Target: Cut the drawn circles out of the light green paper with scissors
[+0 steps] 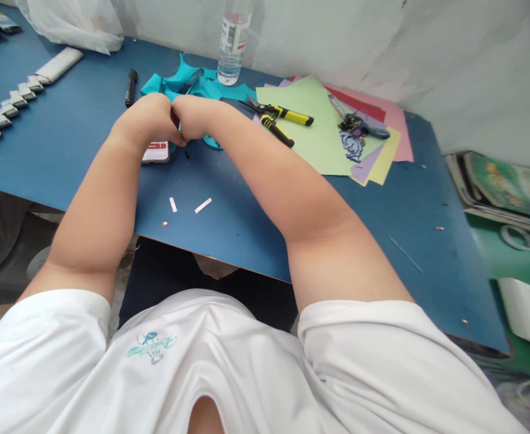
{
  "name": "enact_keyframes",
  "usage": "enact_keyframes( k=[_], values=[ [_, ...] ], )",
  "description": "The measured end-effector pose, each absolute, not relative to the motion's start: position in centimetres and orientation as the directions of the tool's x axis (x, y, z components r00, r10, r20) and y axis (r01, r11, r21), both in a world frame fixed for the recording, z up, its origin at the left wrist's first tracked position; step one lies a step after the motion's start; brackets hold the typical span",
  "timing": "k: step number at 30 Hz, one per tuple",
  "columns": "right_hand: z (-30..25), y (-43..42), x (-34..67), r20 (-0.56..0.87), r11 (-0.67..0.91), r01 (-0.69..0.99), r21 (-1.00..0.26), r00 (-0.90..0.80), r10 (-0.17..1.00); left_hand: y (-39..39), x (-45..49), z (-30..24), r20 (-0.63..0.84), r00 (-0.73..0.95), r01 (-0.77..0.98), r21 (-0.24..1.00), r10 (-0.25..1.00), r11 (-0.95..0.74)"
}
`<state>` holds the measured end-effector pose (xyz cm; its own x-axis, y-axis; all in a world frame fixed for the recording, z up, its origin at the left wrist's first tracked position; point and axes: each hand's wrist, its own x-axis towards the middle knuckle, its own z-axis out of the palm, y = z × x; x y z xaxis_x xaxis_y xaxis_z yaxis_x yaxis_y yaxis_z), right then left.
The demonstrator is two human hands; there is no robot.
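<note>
Left hand [149, 116] and right hand [196, 116]: bare, brought together, fingers curled inward; whether they grip anything cannot be told. Crumpled turquoise strip material [208, 88]: on the flat blue tabletop [237, 217], directly behind both hands, partly hidden. Pale-edged rectangular device with red-and-white screen [157, 152]: just beside the left hand, partly covered. Black cylindrical marker [131, 88]: near the left hand. Cutting tool with yellow-and-black handles [294, 116]: handles spread, on pale green paper [319, 147]. Clear plastic bottle [231, 68]: upright, beyond the hands.
</note>
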<state>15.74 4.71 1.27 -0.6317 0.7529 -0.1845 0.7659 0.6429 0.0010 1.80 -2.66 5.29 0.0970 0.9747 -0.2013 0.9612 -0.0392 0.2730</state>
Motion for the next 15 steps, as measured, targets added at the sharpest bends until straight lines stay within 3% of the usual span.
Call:
enact_keyframes(
  k=[11,15],
  values=[
    [2.6,4.2,14.9,-0.287,0.563,0.824,-0.064,-0.556,0.78,-2.1,0.9,5.2,-0.259,0.081,0.982,0.185,0.962,-0.033],
    [2.6,4.4,14.3,-0.271,0.465,0.866,-0.182,-0.499,0.823,-1.5,0.2,4.8,-0.288,0.078,0.978,0.206,0.954,-0.018]
  ],
)
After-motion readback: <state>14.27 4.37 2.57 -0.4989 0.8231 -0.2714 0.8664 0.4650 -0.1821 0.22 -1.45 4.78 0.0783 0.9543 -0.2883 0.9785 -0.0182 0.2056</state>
